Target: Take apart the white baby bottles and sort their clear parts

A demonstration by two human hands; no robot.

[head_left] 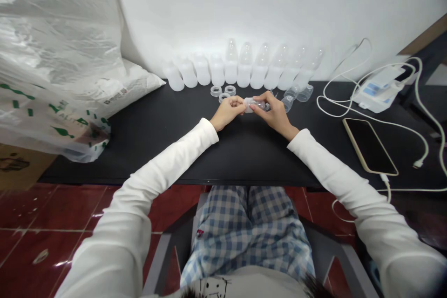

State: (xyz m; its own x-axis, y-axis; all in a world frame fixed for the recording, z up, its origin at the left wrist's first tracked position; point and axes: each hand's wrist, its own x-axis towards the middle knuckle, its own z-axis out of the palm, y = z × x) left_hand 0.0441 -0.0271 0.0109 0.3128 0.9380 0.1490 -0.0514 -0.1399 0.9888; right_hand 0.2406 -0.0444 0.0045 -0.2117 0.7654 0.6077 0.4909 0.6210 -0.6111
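Observation:
My left hand (228,111) is closed, its fingertips pinching a whitish screw ring (248,103). On the other side my right hand (275,112) is closed round a clear, soft-looking bottle nipple (259,104) that meets the ring; the fingers partly hide where the two join. Just behind my left hand lie a few loose screw rings (216,91). To the right of my right hand are several clear caps (305,93). Behind both hands stands a row of white baby bottles (231,67); those on the right wear clear domed caps, those on the left do not.
A large plastic bag (63,65) fills the left side, with a cardboard box (24,165) below it. On the right of the black table (167,153) are a phone (370,146), a white power strip (379,88) and looping white cables (330,109). A white wall stands behind.

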